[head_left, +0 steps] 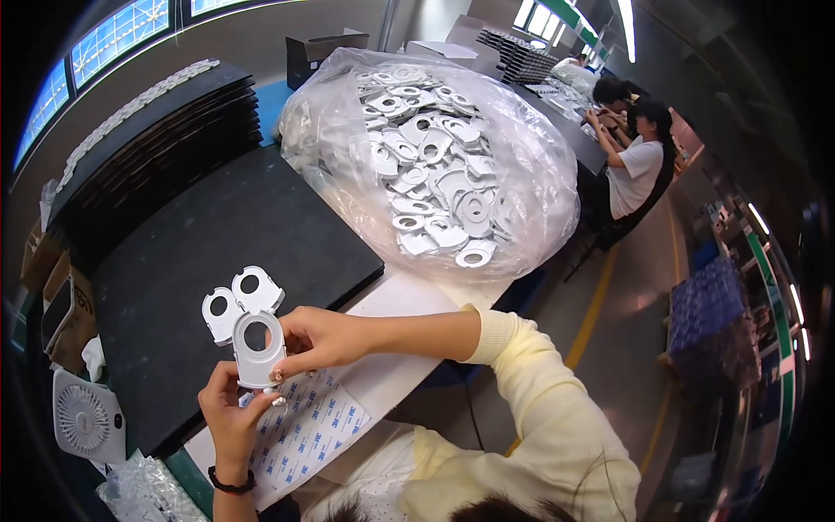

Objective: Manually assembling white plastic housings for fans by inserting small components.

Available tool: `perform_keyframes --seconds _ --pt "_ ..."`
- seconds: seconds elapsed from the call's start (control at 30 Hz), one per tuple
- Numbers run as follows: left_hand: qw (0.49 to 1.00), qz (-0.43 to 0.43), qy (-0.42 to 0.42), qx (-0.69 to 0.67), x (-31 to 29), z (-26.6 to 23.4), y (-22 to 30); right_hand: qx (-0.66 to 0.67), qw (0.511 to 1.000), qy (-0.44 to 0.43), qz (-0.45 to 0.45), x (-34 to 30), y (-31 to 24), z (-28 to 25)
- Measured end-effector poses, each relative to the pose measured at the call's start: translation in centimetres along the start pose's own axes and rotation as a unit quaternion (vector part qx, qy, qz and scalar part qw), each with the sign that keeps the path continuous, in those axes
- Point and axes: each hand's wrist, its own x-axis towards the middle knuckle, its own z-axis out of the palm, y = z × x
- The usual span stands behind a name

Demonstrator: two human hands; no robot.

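Over the near edge of a black board (252, 217), both my hands hold a white plastic part (257, 375) upright, with its round hole toward the top. My left hand (230, 407) is closed on its lower end between thumb and fingers. My right hand (327, 337) grips its right side, with the thumb at the lower corner. Just beyond, two similar white parts, a left one (214, 328) and a right one (263, 302), lie side by side on the board. Below my hands is a sheet of paper (335, 426) with blue print.
A large clear plastic bag (539, 174) full of white parts stands beyond the board. Stacked black trays (165, 130) rise at the far left. A white fan (89, 416) sits near left, above crumpled plastic (148, 491). People (639, 165) sit working at the far right.
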Motion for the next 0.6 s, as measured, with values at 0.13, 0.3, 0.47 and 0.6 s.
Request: perform_keyframes --seconds 0.13,0.3,0.47,0.6 --pt "1.0 -0.01 0.0 -0.026 -0.02 -0.06 0.08 0.019 1.0 0.005 0.008 0.12 -0.02 -0.18" --pt "0.999 -0.008 0.001 -0.046 0.04 -0.21 -0.13 0.026 1.0 0.008 -0.001 0.03 -0.41 -0.11" --pt "0.999 -0.011 0.001 -0.049 0.01 -0.14 -0.23 0.021 0.999 0.009 -0.028 -0.16 -0.2 0.12" --pt "1.0 -0.008 -0.002 -0.008 -0.04 -0.21 -0.12 -0.004 1.0 -0.002 -0.018 -0.34 -0.53 0.25"
